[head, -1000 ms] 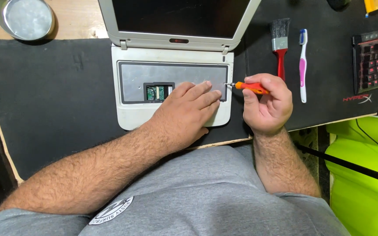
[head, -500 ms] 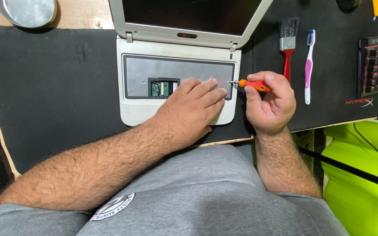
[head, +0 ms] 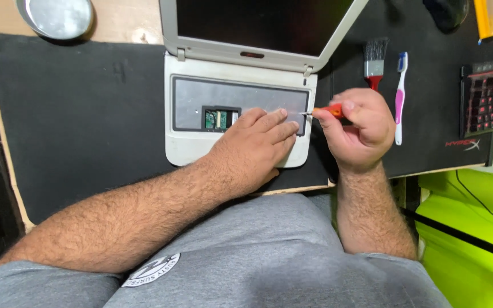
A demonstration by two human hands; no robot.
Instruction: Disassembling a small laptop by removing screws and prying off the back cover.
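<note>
Both hands sit much as they did a moment ago; only the view has drifted a little, so the laptop now lies slightly further right in the picture. The right hand (head: 358,128) is clenched around a small orange-handled screwdriver (head: 327,111), pinched between thumb and fingertips, its metal tip pointing left and touching the right end of the grey laptop base (head: 186,148). The tool's long axis runs nearly level, left to right, so the screw point lies just to the left of the right hand. The left hand (head: 252,151) holds nothing: it is spread flat, palm down, pressing on the grey inner panel, fingers pointing right toward the screwdriver tip and stopping just short of it. Beside its fingers, to the left, a small rectangular opening (head: 221,118) shows green circuit parts. Beyond the right hand, a red-handled brush (head: 375,60) and a pink-and-white toothbrush (head: 399,97) lie upright on the black mat (head: 75,114) covering the worktop. A keyboard with red backlight (head: 492,94) sits at the far right, a round metal dish (head: 55,17) at the far left.
</note>
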